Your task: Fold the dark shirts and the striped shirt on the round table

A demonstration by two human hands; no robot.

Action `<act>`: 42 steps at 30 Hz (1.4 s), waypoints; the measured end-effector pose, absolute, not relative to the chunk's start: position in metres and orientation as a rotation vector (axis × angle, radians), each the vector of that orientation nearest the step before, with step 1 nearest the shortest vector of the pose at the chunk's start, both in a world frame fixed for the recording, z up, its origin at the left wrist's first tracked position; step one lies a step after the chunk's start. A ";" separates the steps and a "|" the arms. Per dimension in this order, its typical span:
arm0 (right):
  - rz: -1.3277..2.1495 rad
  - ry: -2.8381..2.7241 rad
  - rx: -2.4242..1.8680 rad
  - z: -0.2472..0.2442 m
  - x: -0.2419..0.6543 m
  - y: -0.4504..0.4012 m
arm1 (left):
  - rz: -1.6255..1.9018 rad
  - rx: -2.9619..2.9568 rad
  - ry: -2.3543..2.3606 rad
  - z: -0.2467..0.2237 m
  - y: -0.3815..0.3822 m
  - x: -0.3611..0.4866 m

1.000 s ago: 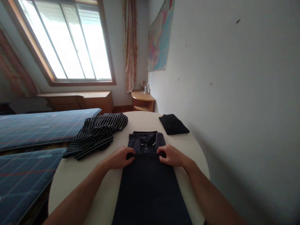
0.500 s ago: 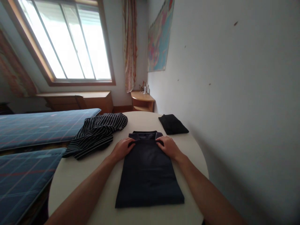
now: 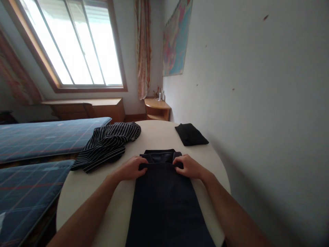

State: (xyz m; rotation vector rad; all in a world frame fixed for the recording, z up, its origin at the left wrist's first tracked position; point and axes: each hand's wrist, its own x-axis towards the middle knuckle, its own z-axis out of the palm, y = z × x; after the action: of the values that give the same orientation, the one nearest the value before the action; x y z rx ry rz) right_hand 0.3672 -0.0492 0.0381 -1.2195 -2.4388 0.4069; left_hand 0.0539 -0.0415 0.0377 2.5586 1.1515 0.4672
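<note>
Shirt (image 3: pixel 168 202): dark, folded narrow, lying along our counter (image 3: pixel 154 135), its collar (image 3: pixel 161 157) at the far end.
Left hand (image 3: pixel 131 167): our fingers pinch the left corner of the edge below the collar.
Right hand (image 3: pixel 190 166): our fingers pinch the right corner.
Fold: we seem to be doubling the shirt lengthwise.
Next move: likely calls for us to lay that edge down level.

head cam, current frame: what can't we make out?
All in the head view:
- Dark shirt: near end cut off by the bottom edge; anything under its top layer is hidden by that layer.
- Left hand and right hand: some fingers hidden by the cloth and the hands themselves.
- Wall map: top cut off by the frame; lettering too small.
- Window: outside lost in glare.
</note>
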 end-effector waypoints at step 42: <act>0.180 -2.425 -1.366 0.008 0.340 -0.002 | 0.622 2.521 1.546 0.019 -0.071 0.124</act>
State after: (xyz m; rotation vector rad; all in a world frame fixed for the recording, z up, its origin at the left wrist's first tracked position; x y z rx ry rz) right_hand 0.3402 -0.0025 0.0079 -1.3664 -2.4254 0.1797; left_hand 0.1241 -0.0714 0.0190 2.5214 1.5460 0.6222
